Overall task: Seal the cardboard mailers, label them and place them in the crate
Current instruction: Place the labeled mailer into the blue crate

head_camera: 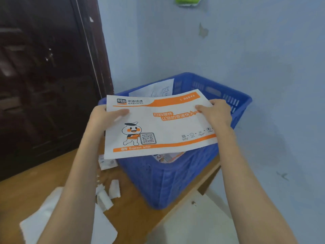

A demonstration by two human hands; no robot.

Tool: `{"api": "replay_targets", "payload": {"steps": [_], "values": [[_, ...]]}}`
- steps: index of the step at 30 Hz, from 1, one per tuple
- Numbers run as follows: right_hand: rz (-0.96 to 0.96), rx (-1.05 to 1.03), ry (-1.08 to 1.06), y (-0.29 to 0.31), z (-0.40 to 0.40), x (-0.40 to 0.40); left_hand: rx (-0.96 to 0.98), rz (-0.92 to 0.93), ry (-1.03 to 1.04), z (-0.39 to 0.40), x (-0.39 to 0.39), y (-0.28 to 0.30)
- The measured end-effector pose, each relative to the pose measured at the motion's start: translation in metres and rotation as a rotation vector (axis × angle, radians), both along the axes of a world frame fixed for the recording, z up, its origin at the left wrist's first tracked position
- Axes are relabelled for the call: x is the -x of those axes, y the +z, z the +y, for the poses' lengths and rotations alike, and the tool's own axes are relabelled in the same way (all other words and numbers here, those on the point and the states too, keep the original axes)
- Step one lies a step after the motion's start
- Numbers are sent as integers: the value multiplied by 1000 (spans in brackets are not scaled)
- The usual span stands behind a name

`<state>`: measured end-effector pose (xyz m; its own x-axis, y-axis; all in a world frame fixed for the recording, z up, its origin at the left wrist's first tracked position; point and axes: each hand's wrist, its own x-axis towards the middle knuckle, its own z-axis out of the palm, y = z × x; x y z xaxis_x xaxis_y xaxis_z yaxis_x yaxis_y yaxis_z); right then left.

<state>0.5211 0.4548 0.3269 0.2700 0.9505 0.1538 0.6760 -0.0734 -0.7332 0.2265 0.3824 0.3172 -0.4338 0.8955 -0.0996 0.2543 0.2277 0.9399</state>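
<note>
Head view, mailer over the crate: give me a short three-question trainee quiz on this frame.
1. True or false: both the left hand and the right hand grip the mailer.
2. Where is the mailer relative to the blue crate? A) flat on the wooden table B) held above the crate's opening C) leaning on the door
3. Fill in: the band along the mailer's lower edge is coloured ____.

Key: 1 true; 2 B; 3 orange.
</note>
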Motion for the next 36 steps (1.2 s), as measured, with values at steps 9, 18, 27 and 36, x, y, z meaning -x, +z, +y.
{"api": "replay_targets", "payload": {"steps": [9,18,27,36], "values": [[23,53,114,-11,97,-60,224,246,44,77,-63,9],[-150,297,169,-49,198,-60,628,362,-93,164,-78,-41],[-420,664,393,-109,266,-30,821,183,-34,190,-64,-134],[-598,920,539,-181,306,-4,791,160,113,185,-65,-203]]}}
